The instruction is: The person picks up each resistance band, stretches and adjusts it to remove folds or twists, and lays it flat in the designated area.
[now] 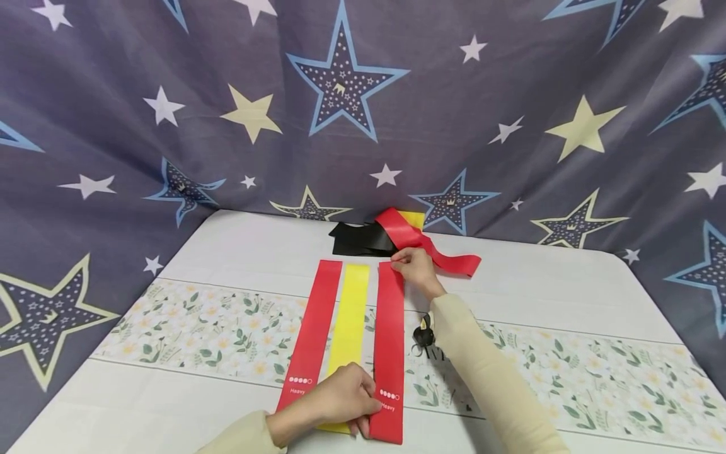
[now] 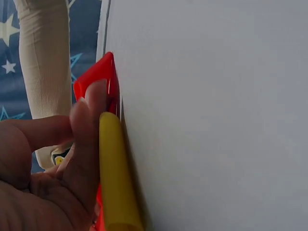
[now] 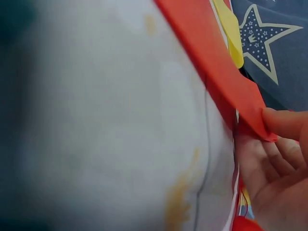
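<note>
Two red resistance bands marked "Heavy" lie lengthwise on the table, with a yellow resistance band (image 1: 351,309) between them. My left hand (image 1: 346,397) pinches the left edge of the right-hand red band (image 1: 390,340) close to its near end, its wrist passing over the yellow band. At the far end of that same band, my right hand (image 1: 416,271) holds the top edge between thumb and fingers, also seen in the right wrist view on the red band (image 3: 211,57). The left-hand red band (image 1: 314,321) lies flat, touched by neither hand's fingers.
Behind the bands lie a black band (image 1: 360,239), a crumpled red band (image 1: 408,233) and a bit of yellow band (image 1: 414,219) in a loose heap. The white table (image 1: 255,246) has a floral strip across it. A starry curtain (image 1: 431,139) hangs along the back.
</note>
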A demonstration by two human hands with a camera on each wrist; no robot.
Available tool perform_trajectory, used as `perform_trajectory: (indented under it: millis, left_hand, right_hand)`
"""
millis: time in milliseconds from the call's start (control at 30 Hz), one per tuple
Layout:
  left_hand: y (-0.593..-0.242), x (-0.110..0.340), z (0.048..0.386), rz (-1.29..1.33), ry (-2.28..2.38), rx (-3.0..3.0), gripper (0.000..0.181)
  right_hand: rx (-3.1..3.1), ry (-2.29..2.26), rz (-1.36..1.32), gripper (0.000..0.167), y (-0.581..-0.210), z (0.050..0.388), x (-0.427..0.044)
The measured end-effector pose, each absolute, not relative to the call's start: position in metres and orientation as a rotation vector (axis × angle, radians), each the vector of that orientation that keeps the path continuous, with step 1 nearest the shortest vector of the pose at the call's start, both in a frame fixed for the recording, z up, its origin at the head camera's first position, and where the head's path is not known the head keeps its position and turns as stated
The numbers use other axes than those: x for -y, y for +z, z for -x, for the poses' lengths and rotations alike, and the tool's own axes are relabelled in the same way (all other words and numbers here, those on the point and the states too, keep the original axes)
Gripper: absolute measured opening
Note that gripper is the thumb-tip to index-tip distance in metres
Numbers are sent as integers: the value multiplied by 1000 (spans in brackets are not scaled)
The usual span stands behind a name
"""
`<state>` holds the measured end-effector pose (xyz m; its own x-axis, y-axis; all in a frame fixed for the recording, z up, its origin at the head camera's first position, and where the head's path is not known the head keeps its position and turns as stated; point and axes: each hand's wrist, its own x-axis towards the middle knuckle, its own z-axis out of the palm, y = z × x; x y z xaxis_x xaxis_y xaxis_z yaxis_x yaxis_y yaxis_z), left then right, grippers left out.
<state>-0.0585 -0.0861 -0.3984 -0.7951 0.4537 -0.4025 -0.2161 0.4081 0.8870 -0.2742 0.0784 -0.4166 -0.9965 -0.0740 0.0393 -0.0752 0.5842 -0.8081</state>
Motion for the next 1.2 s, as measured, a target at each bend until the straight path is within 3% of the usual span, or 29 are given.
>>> perform_trajectory:
  millis: [467,933,1100,1200]
  left_hand:
    - [-398,94,57,-301,1376,-1983,28]
    - [-402,93,55,-238,1374,-2063,24]
    - [-400,91,55,-206,1390,-2081,10]
    - [-398,92,55,-194,1379,-2088,27]
  right_hand:
    - [2901,1496,-150,15,-411,268,-82]
    - [2910,1464,-130,14,-409,270,-93]
    - [2905,1442,-134,16,-406,270,-104]
    - [2897,1453,-142,18,-404,269,-111]
